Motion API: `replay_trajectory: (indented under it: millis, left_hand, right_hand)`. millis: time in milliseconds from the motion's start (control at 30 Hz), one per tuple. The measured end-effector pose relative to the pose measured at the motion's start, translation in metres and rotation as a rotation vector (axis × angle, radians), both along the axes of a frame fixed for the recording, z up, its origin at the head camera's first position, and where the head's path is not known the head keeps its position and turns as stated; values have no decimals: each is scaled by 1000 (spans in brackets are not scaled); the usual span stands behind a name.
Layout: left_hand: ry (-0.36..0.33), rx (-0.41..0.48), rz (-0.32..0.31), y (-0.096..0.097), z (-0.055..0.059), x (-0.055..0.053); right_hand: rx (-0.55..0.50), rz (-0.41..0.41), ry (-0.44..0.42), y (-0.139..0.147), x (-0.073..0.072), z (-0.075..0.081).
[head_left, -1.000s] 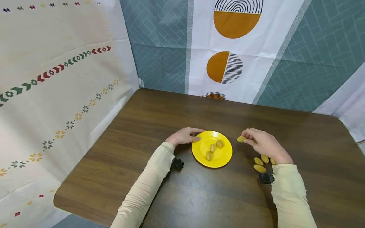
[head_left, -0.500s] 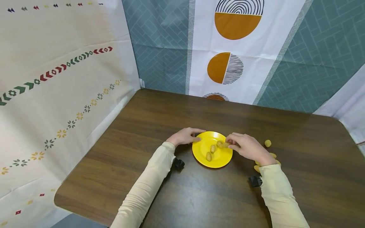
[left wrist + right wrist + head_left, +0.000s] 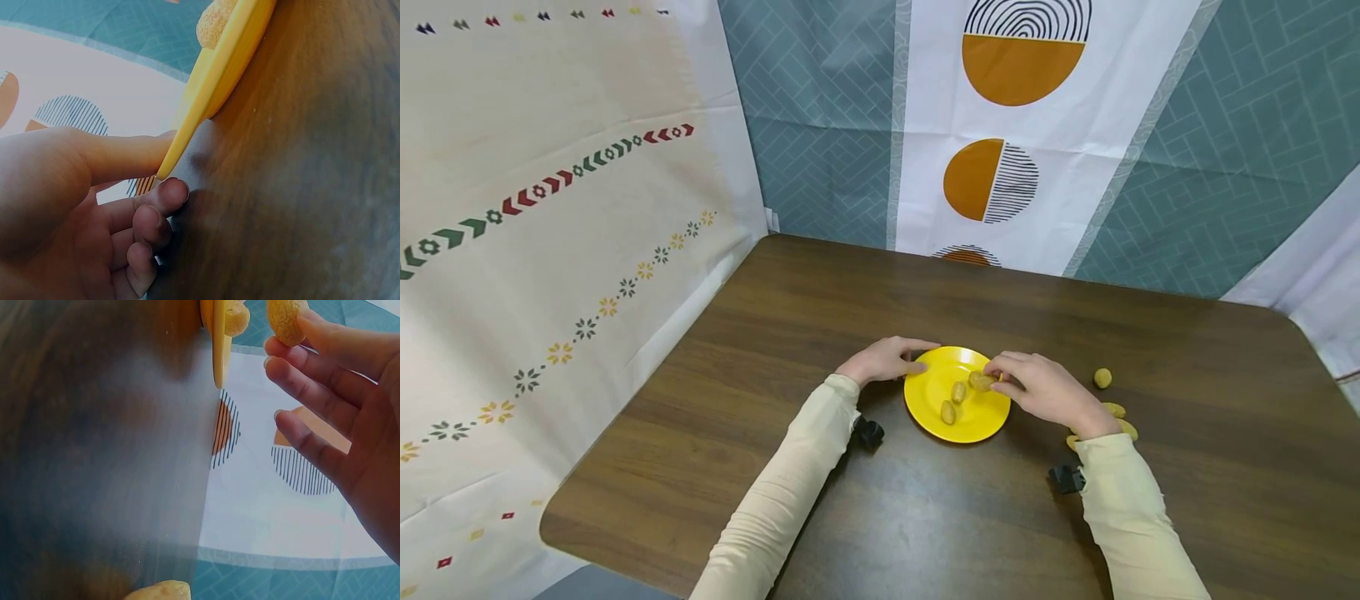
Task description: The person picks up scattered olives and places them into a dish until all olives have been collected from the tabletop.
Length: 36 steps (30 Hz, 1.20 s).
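In the head view, my left hand (image 3: pixel 882 359) holds the left rim of a round yellow plate (image 3: pixel 976 423). The left wrist view shows the thumb (image 3: pixel 128 156) on the rim, with curled fingers beneath. Over the plate's right side, my right hand (image 3: pixel 1043 388) pinches a small wrinkled yellow oval piece (image 3: pixel 285 322) between thumb and fingertips. Whether that piece touches the plate is hard to tell. Similar pieces lie on the plate in a slanting row: one at the front (image 3: pixel 948 412), one in the middle (image 3: pixel 958 392), and one partly overlapped by the held piece.
More yellow oval pieces (image 3: pixel 1115 409) lie on the brown wooden table (image 3: pixel 760 333) near my right wrist, partly hidden by it. One separate piece (image 3: pixel 1102 378) sits farther back. Patterned cloths (image 3: pixel 820 125) hang behind and left of the table.
My right hand has carried the pinched piece leftward from the table beside the plate to over the plate, near the rear piece of the row. The left hand stays on the rim.
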<state>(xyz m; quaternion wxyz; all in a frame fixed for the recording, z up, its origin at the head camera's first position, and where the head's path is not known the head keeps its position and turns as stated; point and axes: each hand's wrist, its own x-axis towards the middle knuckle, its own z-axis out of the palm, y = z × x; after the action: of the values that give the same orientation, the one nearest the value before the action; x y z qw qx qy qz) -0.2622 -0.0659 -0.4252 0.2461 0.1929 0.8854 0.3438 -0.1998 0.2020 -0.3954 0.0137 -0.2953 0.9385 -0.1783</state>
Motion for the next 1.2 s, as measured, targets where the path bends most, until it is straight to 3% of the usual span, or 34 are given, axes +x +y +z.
replay_trajectory:
  millis: [733,1200]
  left_hand:
    - [27,0,-17,0,-3,-2]
    - [19,-5,-14,1,2,-1]
  right_hand:
    - [-18,22,-50,10,0,-2]
    - [-6,-57,-68,34,-1,10]
